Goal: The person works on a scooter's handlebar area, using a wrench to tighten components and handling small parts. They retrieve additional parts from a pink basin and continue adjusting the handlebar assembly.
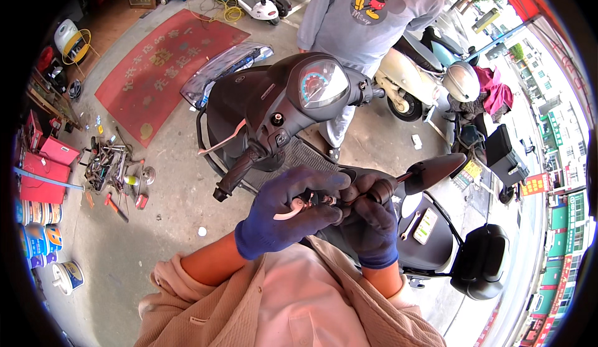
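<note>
Both my hands wear dark blue work gloves and meet in front of my chest, above a matte black scooter. A small metal part with a pale curved end and a bolt-like tip sits in the closed fingers of my left hand; its exact kind is unclear. My right hand is closed round the stem end of a black rear-view mirror, whose head points away to the right. The fingertips of the two hands touch or nearly touch. On the left handlebar, a mirror mount carries no mirror.
A person in a grey sweatshirt stands beyond the scooter. A wrench and a phone-like white-green object lie on the dark seat at right. Scattered tools, a hammer and a white bucket are on the left floor.
</note>
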Demonstrator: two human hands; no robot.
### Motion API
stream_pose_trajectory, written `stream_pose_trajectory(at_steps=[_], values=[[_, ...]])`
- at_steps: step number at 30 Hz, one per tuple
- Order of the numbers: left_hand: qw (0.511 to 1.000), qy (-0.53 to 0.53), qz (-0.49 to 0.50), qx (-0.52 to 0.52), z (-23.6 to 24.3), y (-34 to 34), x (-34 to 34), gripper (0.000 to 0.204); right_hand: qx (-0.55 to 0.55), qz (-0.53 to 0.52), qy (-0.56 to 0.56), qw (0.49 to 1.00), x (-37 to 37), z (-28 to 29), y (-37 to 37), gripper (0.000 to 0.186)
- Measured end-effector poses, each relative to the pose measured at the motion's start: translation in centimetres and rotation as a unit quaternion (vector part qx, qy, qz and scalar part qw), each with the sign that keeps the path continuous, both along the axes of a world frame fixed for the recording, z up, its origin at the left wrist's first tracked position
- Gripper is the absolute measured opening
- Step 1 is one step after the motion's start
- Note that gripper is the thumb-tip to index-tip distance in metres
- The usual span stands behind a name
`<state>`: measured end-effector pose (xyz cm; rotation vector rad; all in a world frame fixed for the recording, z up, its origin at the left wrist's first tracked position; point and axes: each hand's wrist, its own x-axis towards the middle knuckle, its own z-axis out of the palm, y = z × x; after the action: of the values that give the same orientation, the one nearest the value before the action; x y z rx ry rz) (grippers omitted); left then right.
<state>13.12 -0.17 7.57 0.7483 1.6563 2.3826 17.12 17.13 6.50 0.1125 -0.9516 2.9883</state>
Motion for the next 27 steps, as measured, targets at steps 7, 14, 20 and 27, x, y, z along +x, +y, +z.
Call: stream_pose_trajectory(at_steps=[7,14,20,27], values=[[0.998,0.052,0.016,-0.035,-0.6,-0.7,-0.3,0.031,0.010,0.016,0.007,1.000,0.0,-0.1,-0.1,0.014],[0.990,0.121,0.047,-0.055,-0.7,-1.0,-0.6,0.032,0.048,0.013,0.017,0.999,0.0,0.3,-0.4,0.018],[0.989,0.128,0.045,-0.058,-0.8,-1.3,-0.6,0.033,0.121,-0.002,-0.004,0.993,0.1,0.4,-0.2,0.015],[0.998,0.061,0.015,-0.001,-1.3,-0.8,-0.1,0.038,0.165,-0.057,-0.001,0.985,0.1,-0.3,0.2,0.013]])
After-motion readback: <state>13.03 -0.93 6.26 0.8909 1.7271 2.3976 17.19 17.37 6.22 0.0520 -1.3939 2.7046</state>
